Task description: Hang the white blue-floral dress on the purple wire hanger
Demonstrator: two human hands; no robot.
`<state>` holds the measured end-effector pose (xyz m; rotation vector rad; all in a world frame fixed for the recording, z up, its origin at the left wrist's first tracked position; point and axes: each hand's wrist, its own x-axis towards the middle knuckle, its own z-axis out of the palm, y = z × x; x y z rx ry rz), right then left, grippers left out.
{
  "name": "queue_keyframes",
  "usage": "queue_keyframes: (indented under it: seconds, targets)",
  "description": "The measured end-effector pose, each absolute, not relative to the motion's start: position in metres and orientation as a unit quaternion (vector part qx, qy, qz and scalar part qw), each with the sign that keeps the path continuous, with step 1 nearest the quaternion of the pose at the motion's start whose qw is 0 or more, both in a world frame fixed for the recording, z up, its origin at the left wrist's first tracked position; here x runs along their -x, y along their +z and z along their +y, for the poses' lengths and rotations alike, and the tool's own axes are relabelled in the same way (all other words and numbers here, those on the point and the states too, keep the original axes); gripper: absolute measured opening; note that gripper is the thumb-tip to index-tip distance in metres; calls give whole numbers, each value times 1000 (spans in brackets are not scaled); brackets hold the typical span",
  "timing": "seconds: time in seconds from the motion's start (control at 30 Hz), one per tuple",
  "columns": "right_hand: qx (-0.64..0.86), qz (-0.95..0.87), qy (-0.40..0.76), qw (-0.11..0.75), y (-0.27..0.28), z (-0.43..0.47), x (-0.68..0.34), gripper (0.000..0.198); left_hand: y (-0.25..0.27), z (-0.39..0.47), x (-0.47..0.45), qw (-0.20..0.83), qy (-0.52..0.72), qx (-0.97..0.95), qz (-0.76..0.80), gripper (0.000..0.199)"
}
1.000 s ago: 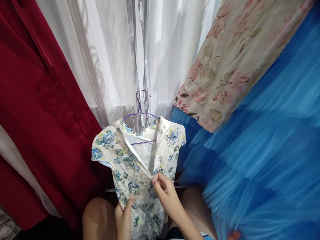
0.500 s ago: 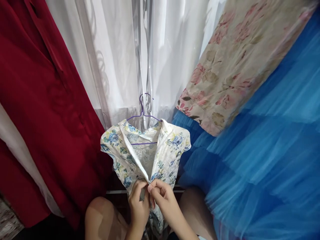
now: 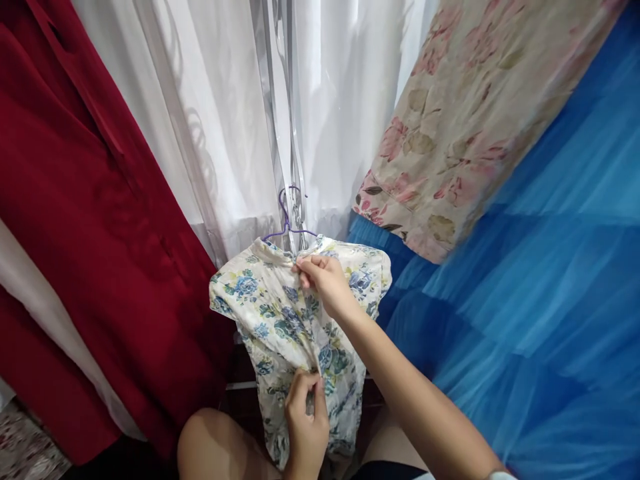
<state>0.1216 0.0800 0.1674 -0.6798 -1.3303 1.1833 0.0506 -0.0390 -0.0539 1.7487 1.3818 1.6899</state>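
A white garment [image 3: 280,313] with blue flowers and green leaves hangs on a purple wire hanger [image 3: 286,223]. Its front opening is drawn together from the chest to the collar. At the neckline my right hand [image 3: 325,280] is closed in a pinch on the zipper pull, which the fingertips mostly cover. Lower down, my left hand [image 3: 307,407] pinches the fabric beside the closed seam and holds it taut. The hanger's hook is caught on hanging white straps [image 3: 284,133].
White curtains [image 3: 225,120] hang behind the garment. Dark red cloth [image 3: 125,253] drapes at left. To the right are a beige cloth with pink flowers [image 3: 450,147] and tiered blue tulle [image 3: 525,300]. My bare knee [image 3: 215,440] shows at the bottom.
My right hand has moved up from mid-chest to the collar with the zipper pull, and the open V-shaped front has shut. My left hand stays low, gripping the fabric.
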Motion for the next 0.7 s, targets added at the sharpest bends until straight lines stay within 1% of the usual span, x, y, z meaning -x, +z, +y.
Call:
queue_keyframes:
  seconds: [0.13,0.2,0.27,0.3,0.37,0.43,0.47,0.53,0.6,0.63,0.7]
  targets:
    - [291,-553,489,609,177,85,-124,22,-57,-34,-49,184,568,-637,487,15]
    - [283,-559,475,618,174,82,-125,21,-42,-25,-40,196,546,-668,465,15]
    - [279,-567,458,625,169,77,-127,19,-12,-12,-25,200,534,-699,431,14]
    - [278,-573,451,626,167,75,-128,19,7,-4,-16,187,541,-703,423,14]
    - [281,-583,442,621,164,70,-129,20,51,15,0,117,608,-661,424,18]
    - [282,-596,434,613,163,66,-130,21,95,34,12,65,651,-625,425,32]
    - [282,-604,429,610,162,66,-130,22,114,43,16,50,643,-640,418,36]
    - [279,-619,415,605,160,68,-128,22,146,58,19,6,588,-703,399,31]
    - [283,-630,388,610,155,76,-124,24,165,68,18,-37,534,-752,383,22]
    - [291,-635,367,614,150,81,-122,25,170,71,16,-56,521,-762,380,20]
    - [317,-648,315,617,139,92,-118,26,176,73,15,-85,532,-750,383,18]
